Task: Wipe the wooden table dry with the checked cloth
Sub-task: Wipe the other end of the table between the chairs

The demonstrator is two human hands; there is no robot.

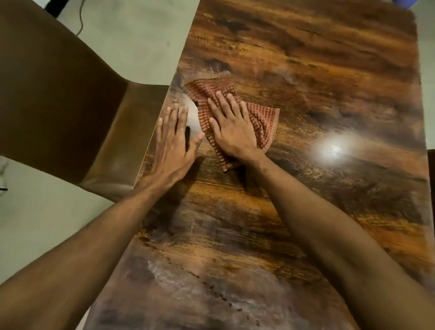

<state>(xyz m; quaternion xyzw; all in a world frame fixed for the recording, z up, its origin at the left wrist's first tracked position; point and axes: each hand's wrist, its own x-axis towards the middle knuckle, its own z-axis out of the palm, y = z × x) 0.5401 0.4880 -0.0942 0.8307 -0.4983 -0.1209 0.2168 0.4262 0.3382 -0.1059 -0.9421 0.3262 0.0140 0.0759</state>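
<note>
The glossy wooden table fills the middle and right of the head view. A red-and-cream checked cloth lies crumpled flat on it near the left edge. My right hand presses down on the cloth with straight, spread fingers. My left hand lies flat on the bare wood just left of the cloth, fingers straight, its thumb close to the cloth's edge. Pale damp smears show on the wood near the bottom of the view.
A brown chair stands tight against the table's left edge, its seat beside my left hand. Pale floor shows beyond it. A bright lamp reflection sits right of the cloth. A blue object peeks in at the far end.
</note>
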